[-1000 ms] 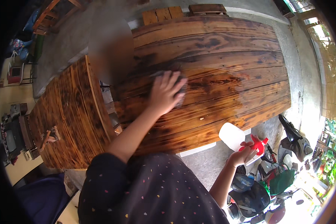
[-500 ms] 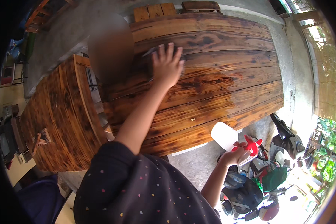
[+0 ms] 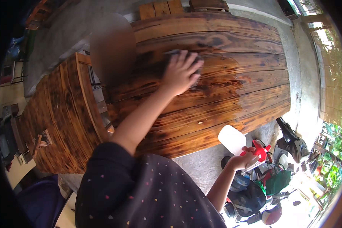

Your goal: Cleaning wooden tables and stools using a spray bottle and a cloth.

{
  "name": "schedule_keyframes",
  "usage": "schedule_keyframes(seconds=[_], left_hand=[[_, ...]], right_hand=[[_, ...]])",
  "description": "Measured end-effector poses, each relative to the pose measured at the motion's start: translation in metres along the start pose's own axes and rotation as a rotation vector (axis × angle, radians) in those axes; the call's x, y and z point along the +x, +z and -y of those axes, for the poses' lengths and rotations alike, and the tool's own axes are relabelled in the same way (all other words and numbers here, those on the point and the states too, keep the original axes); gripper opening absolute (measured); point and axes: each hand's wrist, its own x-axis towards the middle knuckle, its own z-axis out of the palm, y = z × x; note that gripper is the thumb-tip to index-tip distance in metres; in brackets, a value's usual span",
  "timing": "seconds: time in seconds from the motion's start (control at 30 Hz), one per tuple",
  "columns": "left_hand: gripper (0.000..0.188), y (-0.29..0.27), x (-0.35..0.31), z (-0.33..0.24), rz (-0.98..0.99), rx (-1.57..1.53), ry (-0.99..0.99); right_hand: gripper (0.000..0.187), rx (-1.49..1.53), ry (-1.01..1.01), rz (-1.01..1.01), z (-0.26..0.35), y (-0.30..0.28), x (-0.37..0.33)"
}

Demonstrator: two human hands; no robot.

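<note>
My left hand [image 3: 182,74] lies palm down on the wooden table [image 3: 201,135], its fingers apart. Beneath it is a dark cloth [image 3: 173,52], mostly covered by the hand. A wet, shiny patch spreads across the planks around the cloth. Beyond the table's near right corner, my right hand [image 3: 239,161] is closed round a spray bottle with a red trigger head [image 3: 260,151]. A smooth white rounded shape [image 3: 231,139] sits against the red head; I cannot tell whether it belongs to the bottle.
A wooden bench [image 3: 60,121] stands left of the table, with wooden stools [image 3: 161,9] beyond the far edge. Parked motorbikes [image 3: 250,195] with helmets crowd the lower right. A concrete wall [image 3: 309,76] runs along the right. One area at upper left is blurred out.
My left hand has slid right and slightly nearer across the tabletop with the dark cloth. My right hand keeps hold of the spray bottle, almost in the same place.
</note>
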Motion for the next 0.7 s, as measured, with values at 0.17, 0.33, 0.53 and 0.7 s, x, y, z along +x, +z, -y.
schedule_keyframes(seconds=[0.17, 0.33, 0.53, 0.7], left_hand=[[0.052, -0.063, -0.130, 0.100, 0.154, 0.250, -0.379], [0.050, -0.063, -0.124, 0.098, 0.140, 0.220, -0.331], [0.052, -0.003, 0.001, 0.023, 0.147, 0.080, 0.015], [0.054, 0.038, 0.102, -0.050, 0.156, 0.055, 0.129]], right_hand=[[0.037, -0.010, 0.052, -0.061, -0.003, 0.000, 0.000], [0.039, -0.032, -0.014, 0.004, 0.007, 0.008, -0.003], [0.040, -0.020, -0.010, -0.004, 0.008, 0.007, -0.004], [0.041, -0.042, -0.042, -0.026, 0.015, 0.016, -0.006]])
